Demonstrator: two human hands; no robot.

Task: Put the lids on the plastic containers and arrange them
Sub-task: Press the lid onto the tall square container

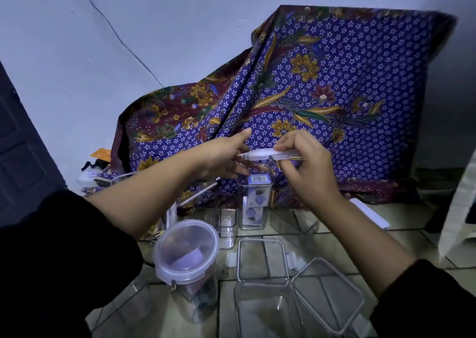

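Surface: tiled floor point(334, 237); its far edge is taken up by a patterned purple cloth point(334, 85) draped over something bulky against the wall point(154, 15).

Hands: both are raised above the far middle of the floor.
- The right hand point(306, 162) pinches a clear flat lid point(268, 154) by its right end, with the fingers curled over it. The lid is level and held in the air.
- The left hand point(224, 157) is spread wide at the lid's left end, thumb above and fingers below. Contact with the lid cannot be confirmed.

Containers:
- Tall square container point(253, 203): stands upright near the far edge, directly under the held lid. Its mouth is uncovered. It holds stacked purple-and-white packets, and one near the top bears a printed label.
- Round container point(185, 255): at the near left, with its lid seated on top. A purple piece shows through the lid, and darker items lie at the bottom. These cannot be identified.
- Rectangular container point(262, 296): at the near middle and uncovered. No contents are visible in it.
- Second lid point(329, 294): clear and rectangular, lying tilted against the right side of the rectangular container.
- Small clear container point(228, 228): stands between the round container and the tall one. Its contents are unclear.

A dark sleeve point(51, 260) covers each upper forearm.
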